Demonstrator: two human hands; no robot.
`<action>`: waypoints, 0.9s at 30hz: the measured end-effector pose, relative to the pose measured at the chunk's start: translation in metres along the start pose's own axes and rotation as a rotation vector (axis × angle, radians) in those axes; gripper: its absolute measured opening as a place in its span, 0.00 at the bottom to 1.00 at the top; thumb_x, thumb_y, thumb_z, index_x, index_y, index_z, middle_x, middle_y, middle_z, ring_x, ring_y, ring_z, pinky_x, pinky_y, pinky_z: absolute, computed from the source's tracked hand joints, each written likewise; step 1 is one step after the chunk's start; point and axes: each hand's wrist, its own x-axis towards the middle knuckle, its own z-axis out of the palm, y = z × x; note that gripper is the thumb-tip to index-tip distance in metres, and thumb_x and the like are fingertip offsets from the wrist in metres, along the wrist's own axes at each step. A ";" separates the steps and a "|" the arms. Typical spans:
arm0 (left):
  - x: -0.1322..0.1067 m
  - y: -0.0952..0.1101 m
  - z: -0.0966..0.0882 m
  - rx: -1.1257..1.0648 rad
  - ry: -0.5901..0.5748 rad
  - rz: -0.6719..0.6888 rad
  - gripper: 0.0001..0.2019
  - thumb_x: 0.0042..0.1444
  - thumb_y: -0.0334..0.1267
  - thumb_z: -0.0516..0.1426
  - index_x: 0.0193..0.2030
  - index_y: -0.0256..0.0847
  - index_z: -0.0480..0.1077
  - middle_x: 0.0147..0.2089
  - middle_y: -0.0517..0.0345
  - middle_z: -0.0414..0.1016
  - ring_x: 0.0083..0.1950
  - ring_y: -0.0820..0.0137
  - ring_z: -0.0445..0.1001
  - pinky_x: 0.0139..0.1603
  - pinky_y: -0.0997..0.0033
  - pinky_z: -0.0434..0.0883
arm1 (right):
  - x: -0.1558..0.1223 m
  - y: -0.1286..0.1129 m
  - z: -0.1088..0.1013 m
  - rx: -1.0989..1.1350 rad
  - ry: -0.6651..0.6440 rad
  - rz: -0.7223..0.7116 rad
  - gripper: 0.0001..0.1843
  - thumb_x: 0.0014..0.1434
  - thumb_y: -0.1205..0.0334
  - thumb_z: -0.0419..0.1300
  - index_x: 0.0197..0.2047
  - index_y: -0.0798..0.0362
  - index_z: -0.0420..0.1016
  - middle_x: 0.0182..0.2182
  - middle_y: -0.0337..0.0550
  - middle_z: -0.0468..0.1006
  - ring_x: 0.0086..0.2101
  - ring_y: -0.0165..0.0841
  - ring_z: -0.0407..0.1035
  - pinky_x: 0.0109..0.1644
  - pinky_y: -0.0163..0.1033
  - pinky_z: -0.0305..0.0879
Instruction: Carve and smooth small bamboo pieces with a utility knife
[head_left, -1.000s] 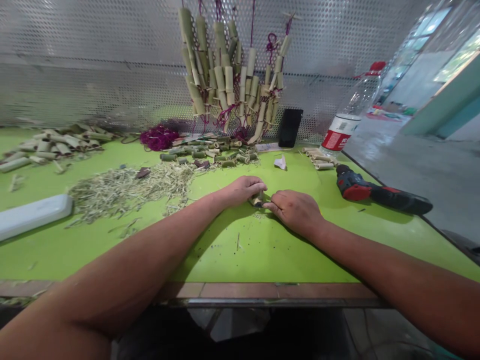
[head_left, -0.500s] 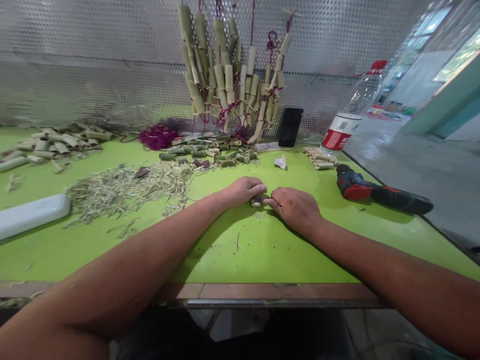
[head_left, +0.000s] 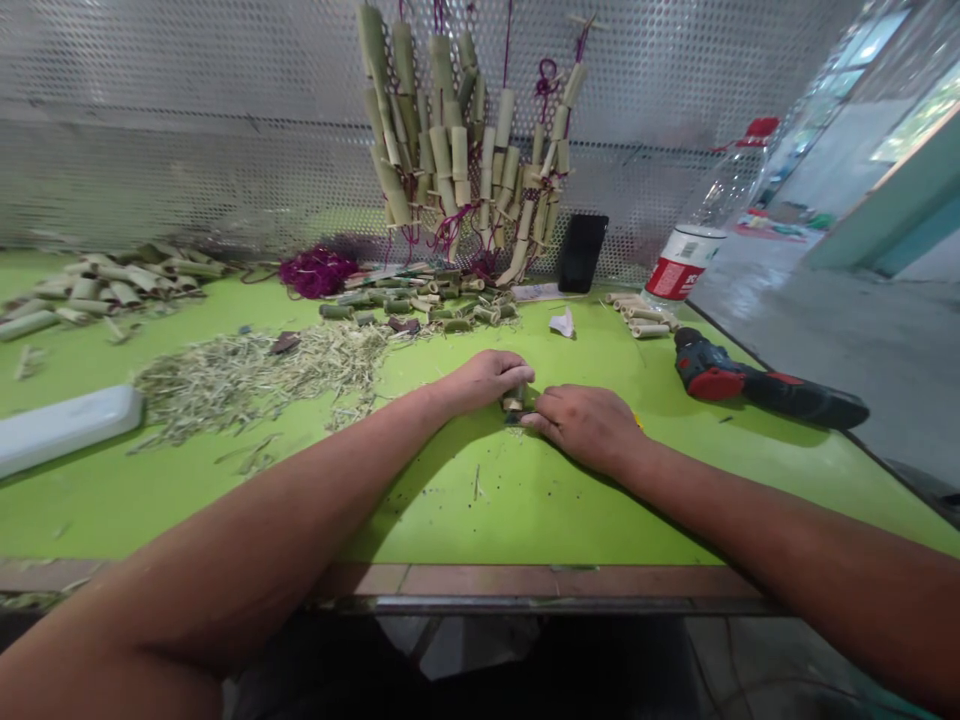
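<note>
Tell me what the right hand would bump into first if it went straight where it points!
Beyond the small dark thing the right hand seems to hold, probably the short bamboo piece in the left hand, though depth is unclear.

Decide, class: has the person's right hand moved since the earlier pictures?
Yes. The right hand has shifted slightly toward the person, judged against the table's near edge and the white scrap.

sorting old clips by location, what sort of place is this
Probably a craft workshop: strung bamboo pieces hang at the back, shavings are heaped on the green table, and a power drill lies near its right edge.
</note>
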 end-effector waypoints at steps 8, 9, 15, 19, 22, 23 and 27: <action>0.000 0.000 -0.001 0.010 0.017 -0.006 0.20 0.60 0.52 0.51 0.33 0.37 0.72 0.30 0.58 0.71 0.31 0.72 0.65 0.32 0.72 0.61 | 0.000 0.004 0.003 -0.040 0.143 0.109 0.28 0.70 0.44 0.38 0.36 0.52 0.72 0.30 0.42 0.74 0.30 0.33 0.64 0.30 0.39 0.41; 0.000 0.001 -0.001 0.006 0.014 -0.008 0.20 0.60 0.52 0.51 0.34 0.37 0.72 0.30 0.58 0.71 0.31 0.72 0.66 0.32 0.72 0.61 | 0.000 0.004 0.003 -0.047 0.137 0.105 0.28 0.70 0.44 0.39 0.37 0.52 0.72 0.30 0.42 0.74 0.30 0.34 0.64 0.30 0.39 0.41; -0.001 0.001 -0.001 -0.007 0.009 0.002 0.19 0.60 0.52 0.51 0.34 0.37 0.72 0.30 0.58 0.71 0.31 0.72 0.66 0.33 0.73 0.62 | 0.003 0.003 0.002 -0.062 0.085 0.107 0.27 0.71 0.46 0.40 0.38 0.51 0.73 0.31 0.43 0.75 0.31 0.34 0.65 0.30 0.39 0.42; -0.001 -0.001 -0.001 -0.005 0.002 0.004 0.20 0.61 0.52 0.50 0.34 0.37 0.72 0.30 0.58 0.71 0.31 0.72 0.66 0.32 0.72 0.61 | 0.005 0.001 -0.001 -0.038 0.002 0.091 0.27 0.70 0.45 0.40 0.37 0.51 0.73 0.31 0.43 0.76 0.30 0.33 0.66 0.29 0.39 0.42; -0.001 0.000 -0.002 -0.008 0.001 -0.010 0.20 0.60 0.52 0.50 0.36 0.37 0.73 0.30 0.58 0.70 0.30 0.72 0.65 0.32 0.72 0.61 | 0.005 -0.001 -0.002 -0.019 -0.040 0.036 0.26 0.70 0.45 0.41 0.37 0.50 0.73 0.32 0.42 0.77 0.30 0.33 0.67 0.29 0.38 0.43; -0.001 0.000 -0.002 -0.009 0.003 -0.012 0.20 0.60 0.52 0.51 0.36 0.37 0.73 0.30 0.58 0.70 0.30 0.72 0.65 0.31 0.73 0.61 | 0.004 -0.002 -0.002 -0.014 -0.038 0.024 0.25 0.70 0.45 0.41 0.37 0.50 0.73 0.32 0.42 0.77 0.30 0.32 0.67 0.30 0.38 0.43; -0.003 0.005 -0.003 -0.013 0.008 -0.008 0.18 0.60 0.50 0.51 0.36 0.36 0.74 0.29 0.58 0.70 0.30 0.73 0.65 0.31 0.73 0.61 | 0.001 0.000 0.000 -0.017 0.045 0.042 0.28 0.70 0.44 0.39 0.36 0.51 0.73 0.31 0.43 0.76 0.31 0.33 0.66 0.30 0.38 0.44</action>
